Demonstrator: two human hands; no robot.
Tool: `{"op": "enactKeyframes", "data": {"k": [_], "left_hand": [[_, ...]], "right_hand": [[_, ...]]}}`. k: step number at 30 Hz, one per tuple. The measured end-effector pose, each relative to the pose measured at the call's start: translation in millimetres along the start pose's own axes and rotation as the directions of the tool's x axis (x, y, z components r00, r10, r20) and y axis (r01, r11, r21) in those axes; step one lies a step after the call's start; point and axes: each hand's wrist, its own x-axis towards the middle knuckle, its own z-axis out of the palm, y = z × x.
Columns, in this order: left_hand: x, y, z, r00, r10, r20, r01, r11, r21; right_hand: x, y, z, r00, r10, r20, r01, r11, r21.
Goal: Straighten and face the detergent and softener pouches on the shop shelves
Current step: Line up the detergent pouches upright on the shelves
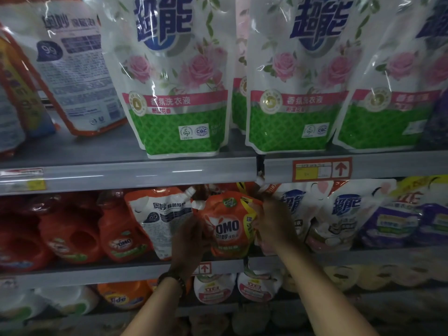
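Observation:
An orange OMO pouch with a white spout stands on the middle shelf, front label facing out. My left hand grips its left edge and my right hand grips its right edge. Just left of it, a second OMO pouch shows its white back panel. On the shelf above, a large OMO pouch also stands back side out and leans. Beside it are three white-and-green rose pouches, upright and facing forward.
Red OMO bottles fill the middle shelf to the left. White and purple pouches stand to the right. The shelf edge above carries price tags. The bottom shelf holds Tide bottles and small pink-labelled pouches.

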Motion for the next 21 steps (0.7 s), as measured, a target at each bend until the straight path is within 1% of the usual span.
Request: {"op": "enactKeyframes", "data": {"k": [2,4,6,8,11,12,15,16,18,20,21], "left_hand": [[2.0,-5.9,-2.7,1.000,-0.001,0.031,-0.001,0.998,0.066],[5.1,-8.4,-3.7,0.996,-0.061,0.058,0.060,0.998,0.013],[8.3,-8.8,-5.4,0.996,-0.074,0.054,0.075,0.997,-0.002],[8.8,-8.9,-5.6,0.999,-0.035,0.040,0.033,0.998,0.057],[9.3,-4.6,-3.1,0.999,0.006,0.044,-0.018,0.966,0.259],[7.8,-1.1,-1.6,0.999,-0.003,0.034,-0.006,0.964,0.266],[4.9,1.3,-0.1,1.000,-0.017,0.005,0.016,0.987,0.161],[2.9,1.8,-0.7,1.000,-0.004,0.013,0.002,0.987,0.161],[0.6,0.1,-1.9,0.999,0.034,0.033,-0.041,0.973,0.227],[-1.2,0.5,-3.0,0.998,0.062,0.012,-0.062,0.948,0.311],[-1.1,-1.9,-4.7,0.996,0.085,0.017,-0.086,0.942,0.323]], "right_hand": [[1.8,2.3,-0.2,1.000,0.015,0.013,-0.015,1.000,0.004],[3.0,3.4,-1.4,0.999,0.035,0.022,-0.035,0.999,0.017],[2.1,1.6,-3.8,0.999,0.036,0.030,-0.037,0.999,0.021],[0.5,0.0,-5.6,0.999,0.033,0.029,-0.033,0.999,0.026],[-1.2,-0.6,-6.6,0.999,0.047,0.026,-0.049,0.996,0.068],[-1.5,-0.5,-6.4,0.999,0.047,0.019,-0.048,0.996,0.077],[-3.5,-1.3,-5.5,0.998,0.059,-0.012,-0.058,0.994,0.091],[-4.3,-1.1,-4.7,0.997,0.071,-0.027,-0.068,0.992,0.104],[-6.0,0.9,-2.9,0.996,0.073,-0.055,-0.066,0.990,0.125],[-8.1,3.8,-2.2,0.995,0.066,-0.074,-0.056,0.989,0.133],[-9.1,5.0,-2.7,0.994,0.062,-0.087,-0.049,0.989,0.139]]}}
